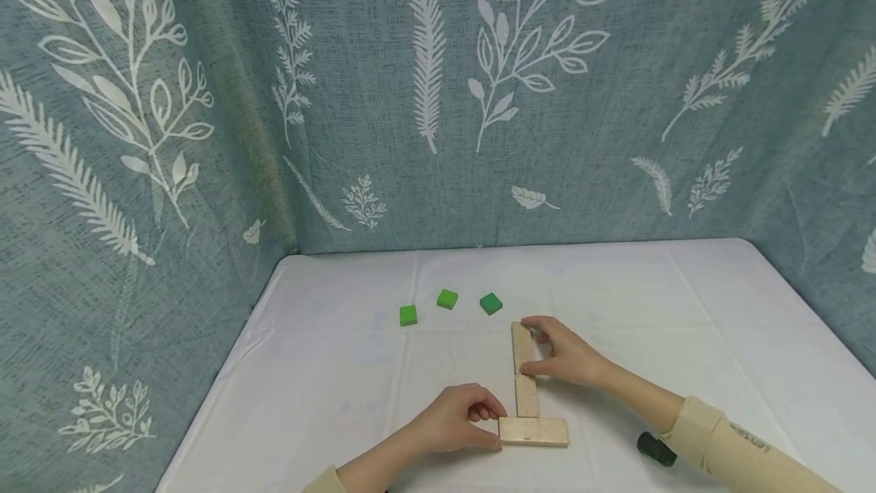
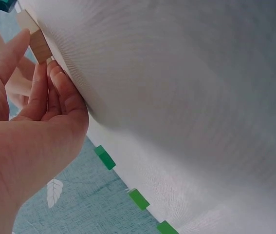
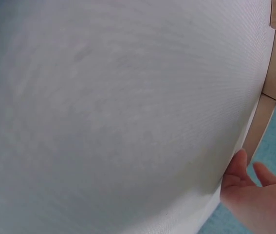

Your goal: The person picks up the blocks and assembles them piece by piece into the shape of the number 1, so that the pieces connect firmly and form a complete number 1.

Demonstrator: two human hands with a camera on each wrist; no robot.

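Three flat wooden blocks form an upside-down T on the white table. The crosswise wooden block (image 1: 537,432) lies nearest, and my left hand (image 1: 455,421) pinches its left end between thumb and fingers. From its far side, a middle wooden block (image 1: 527,399) runs away from me, end to end with a far wooden block (image 1: 522,342). My right hand (image 1: 571,352) grips that far block from the right, thumb near the seam and fingertips at its far end. In the right wrist view the seam shows as a thin dark line, with the right fingers (image 3: 237,168) by the far block.
Beyond the blocks, two light green blocks (image 1: 407,316) and one darker green block (image 1: 490,303) lie apart on the white tablecloth (image 1: 328,356). A small black cylinder (image 1: 656,449) rests beside the right sleeve. A patterned blue-green curtain (image 1: 438,97) surrounds the table's back and sides.
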